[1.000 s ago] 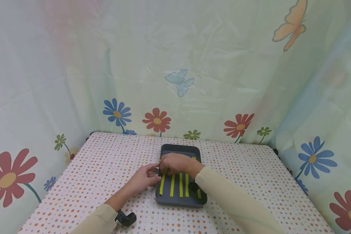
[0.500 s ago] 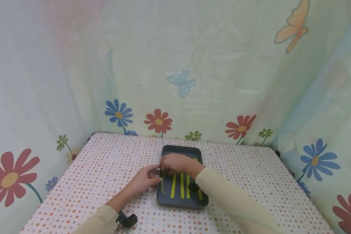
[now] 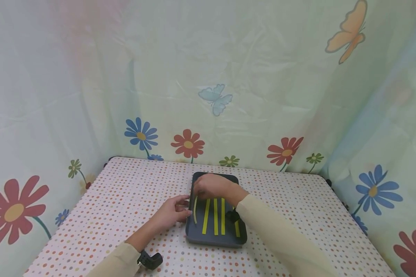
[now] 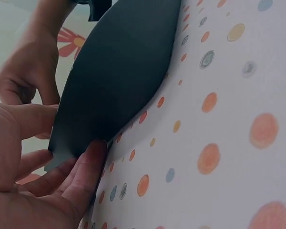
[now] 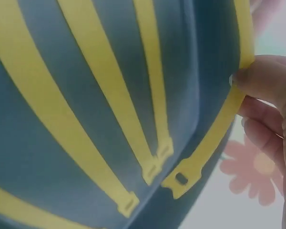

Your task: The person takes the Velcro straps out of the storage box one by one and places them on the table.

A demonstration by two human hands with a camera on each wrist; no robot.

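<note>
Dotted tabletop [image 3: 135, 192], slim slotted yellow strips [image 5: 106, 71]

Tray [image 3: 215, 241]: raised wall all round; entry from above at near end. Left wall: blocked by left hand [image 3: 173, 211]. Far left interior: occupied by right hand [image 3: 213, 186], yellow strip [image 3: 195, 211] hanging beneath. Right wall: crossed by right sleeve [image 3: 277, 229]. Counter [image 3: 142, 181], left of tray: passable. Far edge: closed by curtain [image 3: 249, 127].
</note>
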